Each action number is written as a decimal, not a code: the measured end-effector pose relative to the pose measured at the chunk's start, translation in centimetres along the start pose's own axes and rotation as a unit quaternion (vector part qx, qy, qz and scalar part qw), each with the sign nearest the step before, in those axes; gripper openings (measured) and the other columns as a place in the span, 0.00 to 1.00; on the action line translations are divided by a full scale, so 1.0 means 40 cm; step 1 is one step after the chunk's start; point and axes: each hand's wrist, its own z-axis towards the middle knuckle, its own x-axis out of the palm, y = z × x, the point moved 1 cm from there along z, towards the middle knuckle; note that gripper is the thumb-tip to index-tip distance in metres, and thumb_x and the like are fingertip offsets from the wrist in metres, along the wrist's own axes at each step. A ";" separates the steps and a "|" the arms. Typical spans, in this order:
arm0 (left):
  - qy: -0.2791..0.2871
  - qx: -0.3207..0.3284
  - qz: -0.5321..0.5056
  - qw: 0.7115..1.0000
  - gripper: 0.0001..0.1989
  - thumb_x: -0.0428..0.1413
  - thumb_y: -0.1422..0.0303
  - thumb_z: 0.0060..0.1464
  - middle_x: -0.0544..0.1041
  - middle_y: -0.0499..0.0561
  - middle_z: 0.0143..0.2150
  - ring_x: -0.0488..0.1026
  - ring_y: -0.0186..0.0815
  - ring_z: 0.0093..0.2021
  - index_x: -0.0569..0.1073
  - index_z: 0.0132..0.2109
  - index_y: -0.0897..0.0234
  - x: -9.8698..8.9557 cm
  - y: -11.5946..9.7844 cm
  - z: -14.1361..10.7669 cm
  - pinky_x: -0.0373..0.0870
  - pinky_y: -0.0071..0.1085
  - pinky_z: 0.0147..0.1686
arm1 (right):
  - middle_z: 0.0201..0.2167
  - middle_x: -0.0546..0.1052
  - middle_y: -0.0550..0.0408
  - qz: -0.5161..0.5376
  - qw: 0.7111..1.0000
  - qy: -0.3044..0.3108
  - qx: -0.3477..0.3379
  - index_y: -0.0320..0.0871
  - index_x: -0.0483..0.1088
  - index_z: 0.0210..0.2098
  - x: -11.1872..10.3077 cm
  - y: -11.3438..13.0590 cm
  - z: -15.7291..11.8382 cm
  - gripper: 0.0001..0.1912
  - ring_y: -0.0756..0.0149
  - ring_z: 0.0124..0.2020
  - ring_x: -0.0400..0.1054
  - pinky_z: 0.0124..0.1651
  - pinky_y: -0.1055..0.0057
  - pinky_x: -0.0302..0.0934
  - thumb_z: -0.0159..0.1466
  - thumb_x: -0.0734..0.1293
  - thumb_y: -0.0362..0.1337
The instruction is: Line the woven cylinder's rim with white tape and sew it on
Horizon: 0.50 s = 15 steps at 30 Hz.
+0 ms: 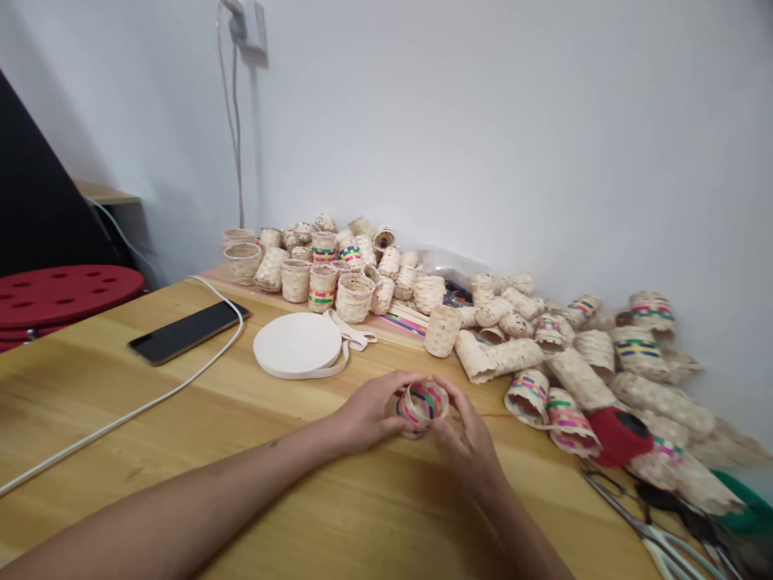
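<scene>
A small woven basket [424, 405] with pink, green and blue strips is held between my two hands above the wooden table [338, 507]. Its round opening faces up toward me. My left hand [373, 411] curls around the basket's left side, thumb at the near edge. On the opposite side, the fingers and thumb of my right hand [468, 431] close on the rim. A plain woven cylinder [443, 330] stands just beyond my hands. To the left of them lies a flat roll of white tape [298, 344] with its loose end looped.
Many woven baskets [355, 297] crowd the table along the wall. At right are a red spool of thread [619, 436] and scissors [640, 524]. A phone [188, 331] and a white cable [181, 387] lie at left, near a red stool [69, 290].
</scene>
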 end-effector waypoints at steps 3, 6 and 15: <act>0.028 0.001 0.022 0.999 0.36 0.64 0.63 0.47 0.67 0.56 0.60 0.65 0.41 0.59 0.61 0.62 0.61 -0.017 -0.010 0.001 0.61 0.36 0.58 | 0.57 0.67 0.46 0.033 0.998 -0.027 0.048 0.43 0.51 0.64 0.005 0.003 -0.013 0.39 0.55 0.58 0.62 0.59 0.59 0.57 0.58 0.67 0.50; 0.063 0.005 0.048 0.997 0.43 0.63 0.60 0.49 0.68 0.56 0.60 0.66 0.41 0.57 0.50 0.67 0.59 -0.073 -0.008 0.010 0.63 0.37 0.56 | 0.55 0.69 0.47 0.032 0.995 -0.059 0.079 0.44 0.49 0.65 -0.001 0.008 -0.022 0.42 0.55 0.56 0.64 0.58 0.59 0.58 0.57 0.68 0.49; -0.063 -0.153 0.439 0.883 0.13 0.55 0.64 0.54 0.75 0.65 0.44 0.70 0.50 0.48 0.76 0.41 0.71 -0.187 0.072 0.093 0.62 0.42 0.50 | 0.52 0.69 0.44 -0.066 0.994 0.053 -0.067 0.42 0.50 0.64 0.001 0.010 -0.049 0.45 0.52 0.53 0.65 0.56 0.56 0.59 0.54 0.71 0.50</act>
